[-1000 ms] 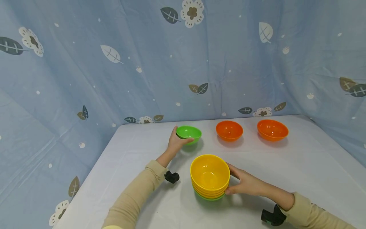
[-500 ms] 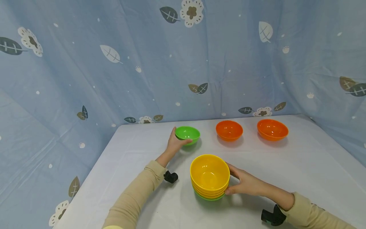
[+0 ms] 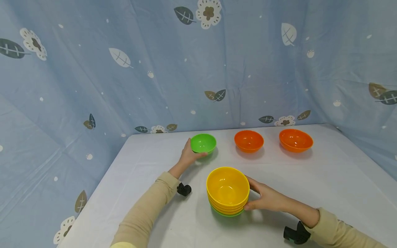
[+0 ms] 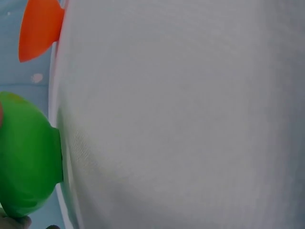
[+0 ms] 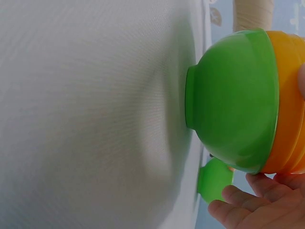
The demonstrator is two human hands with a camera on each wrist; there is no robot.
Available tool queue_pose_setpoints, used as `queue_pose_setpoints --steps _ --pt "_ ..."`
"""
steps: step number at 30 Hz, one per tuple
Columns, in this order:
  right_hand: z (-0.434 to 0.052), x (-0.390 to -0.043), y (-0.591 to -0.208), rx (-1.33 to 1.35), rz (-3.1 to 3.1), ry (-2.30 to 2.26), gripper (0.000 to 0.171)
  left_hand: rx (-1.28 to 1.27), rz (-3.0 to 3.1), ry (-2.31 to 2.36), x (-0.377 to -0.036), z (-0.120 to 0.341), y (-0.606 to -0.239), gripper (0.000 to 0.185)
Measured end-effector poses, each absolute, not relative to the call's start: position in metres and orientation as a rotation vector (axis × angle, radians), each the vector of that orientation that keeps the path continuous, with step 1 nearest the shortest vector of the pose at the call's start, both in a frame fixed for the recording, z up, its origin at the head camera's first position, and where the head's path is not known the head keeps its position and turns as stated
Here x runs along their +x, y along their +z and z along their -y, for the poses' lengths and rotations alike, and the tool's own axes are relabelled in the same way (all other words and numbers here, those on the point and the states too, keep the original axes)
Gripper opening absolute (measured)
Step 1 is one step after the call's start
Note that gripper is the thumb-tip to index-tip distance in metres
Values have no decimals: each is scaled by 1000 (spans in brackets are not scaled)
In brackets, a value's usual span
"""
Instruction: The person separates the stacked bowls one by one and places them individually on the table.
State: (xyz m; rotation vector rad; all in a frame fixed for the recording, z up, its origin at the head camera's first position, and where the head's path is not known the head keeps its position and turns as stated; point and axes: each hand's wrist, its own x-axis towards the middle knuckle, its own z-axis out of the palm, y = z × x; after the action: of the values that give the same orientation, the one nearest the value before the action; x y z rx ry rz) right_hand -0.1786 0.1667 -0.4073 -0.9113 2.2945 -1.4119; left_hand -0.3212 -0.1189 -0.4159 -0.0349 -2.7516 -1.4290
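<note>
At the back of the table my left hand (image 3: 189, 152) holds a small green bowl (image 3: 203, 142) by its side, thumb on the near side; its other fingers are mostly hidden behind the bowl. In the left wrist view that green bowl (image 4: 28, 152) has its foot at or just above the cloth; I cannot tell which. Nearer me stands a stack of several yellow bowls (image 3: 227, 187), nested in one green bowl (image 5: 233, 100) at the bottom. My right hand (image 3: 268, 197) grips this stack from the right, thumb in front and fingers behind.
Two orange bowls stand upright along the back: one orange bowl (image 3: 248, 141) right of the green bowl, another orange bowl (image 3: 295, 140) farther right. A white cloth covers the table (image 3: 335, 179). Behind it hangs a blue patterned curtain (image 3: 161, 69).
My left hand has shifted slightly left with the green bowl, whose opening now tips a little more toward me. The right hand and the stack have stayed in place.
</note>
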Motion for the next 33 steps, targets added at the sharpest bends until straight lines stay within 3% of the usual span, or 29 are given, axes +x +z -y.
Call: queue_pose_setpoints --steps 33 --pt "-168 -178 -408 -886 -2276 -1421 90 -109 2807 -1390 -332 125 -417 108"
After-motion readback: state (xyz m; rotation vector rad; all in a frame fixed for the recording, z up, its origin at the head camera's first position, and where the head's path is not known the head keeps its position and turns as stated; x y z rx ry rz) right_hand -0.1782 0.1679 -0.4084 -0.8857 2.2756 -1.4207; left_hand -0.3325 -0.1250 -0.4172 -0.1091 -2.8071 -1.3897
